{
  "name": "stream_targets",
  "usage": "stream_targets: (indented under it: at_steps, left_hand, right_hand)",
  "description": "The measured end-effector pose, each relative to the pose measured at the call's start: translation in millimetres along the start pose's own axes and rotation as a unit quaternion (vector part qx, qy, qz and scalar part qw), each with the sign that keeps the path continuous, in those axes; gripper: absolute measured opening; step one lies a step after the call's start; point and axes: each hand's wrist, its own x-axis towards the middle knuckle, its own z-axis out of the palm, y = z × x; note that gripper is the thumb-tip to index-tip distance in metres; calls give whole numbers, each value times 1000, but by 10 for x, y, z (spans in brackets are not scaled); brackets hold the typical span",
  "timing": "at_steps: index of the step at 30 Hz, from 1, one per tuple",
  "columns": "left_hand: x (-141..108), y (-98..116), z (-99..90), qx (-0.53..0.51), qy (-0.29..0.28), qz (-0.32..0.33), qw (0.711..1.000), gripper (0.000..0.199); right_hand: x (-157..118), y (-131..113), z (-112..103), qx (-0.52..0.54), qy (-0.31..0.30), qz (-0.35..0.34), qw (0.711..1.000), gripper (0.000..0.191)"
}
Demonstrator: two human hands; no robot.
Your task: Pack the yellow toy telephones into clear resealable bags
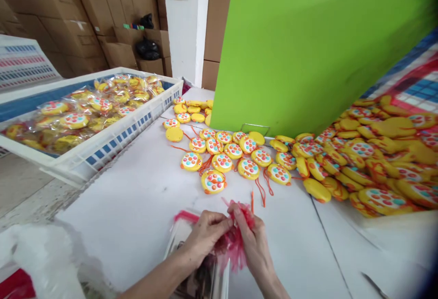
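Note:
A crumpled bundle of translucent pink plastic strips (236, 249) is held between my two hands, over the table's near side. My left hand (207, 235) is closed, pinching the bundle's left side with thumb and fingertips. Around its right side are wrapped the fingers of my right hand (251, 237), thumb on top. Under my hands lies a shallow white tray (224, 278) with a pink edge; its dark contents are mostly hidden. Just beyond my hands, several yellow oval toys (214, 181) with coloured dots and orange cord loops are spread out.
To the right is a large heap of the same yellow toys (362, 171). A white crate (112, 139) of bagged toys stands at the left. Behind rises a green board (290, 52). A thin metal tool (374, 285) lies near right; white plastic bags (44, 262) are near left.

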Motion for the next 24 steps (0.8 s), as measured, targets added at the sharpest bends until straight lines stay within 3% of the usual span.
stream_targets:
  at_steps: [3,5,8,10,14,17,20,24]
  left_hand:
    - [-51,-10,-112,0,21,3,1000,37]
    - [-107,63,-305,2,76,27,997,32]
    - [-165,204,-559,-23,177,86,980,34]
    - [-166,229,-590,-54,202,97,973,38]
    - [-100,135,-441,-128,170,42,976,47]
    - [-65,143,-423,-153,174,67,970,46]
    - [-86,224,-492,-91,143,116,979,40]
    - [-156,265,-500,-44,65,95,992,32]
  right_hand:
    - [93,4,106,209,9,88,974,43]
    - [152,13,130,309,16,135,941,47]
    - [230,-8,164,361,14,174,916,50]
    - [272,-65,224,371,6,180,911,52]
    - [301,-251,399,392,-59,217,892,53]
    - [260,-344,483,377,-139,255,879,50]
    - [206,-324,502,313,-182,232,903,48]
    - [191,-213,478,261,-164,184,934,50]
